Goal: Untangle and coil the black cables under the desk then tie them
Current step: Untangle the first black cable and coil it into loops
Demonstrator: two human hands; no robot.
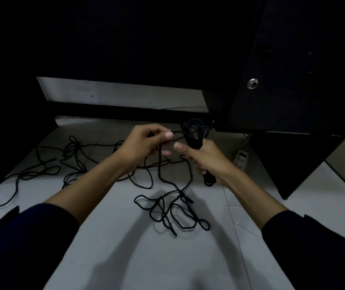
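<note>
My right hand (205, 159) is clamped around a coil (193, 132) of black cable, fingers wrapped round the bundle, thumb stretched out toward the left. The coil's loops stand up above the fist; its lower end sticks out below the hand. My left hand (144, 143) pinches a single strand (159, 164) between thumb and fingers, just beside the coil. The two hands are close together, held above the floor (115, 216).

From the left hand the strand drops down to a loose tangle (171, 210) lying on the floor directly below the hands. A second spread of cable (42, 170) lies on the floor to the left, in long open loops running back under the counter (125, 49). Where the separate cables start and end I cannot tell.

A white power strip (241, 160) lies on the floor to the right of my right hand, beside the dark cabinet (292, 80). The cabinet door carries a round metal lock (252, 83). Both my sleeves are dark, pushed up the forearms. Lighting is dim.
</note>
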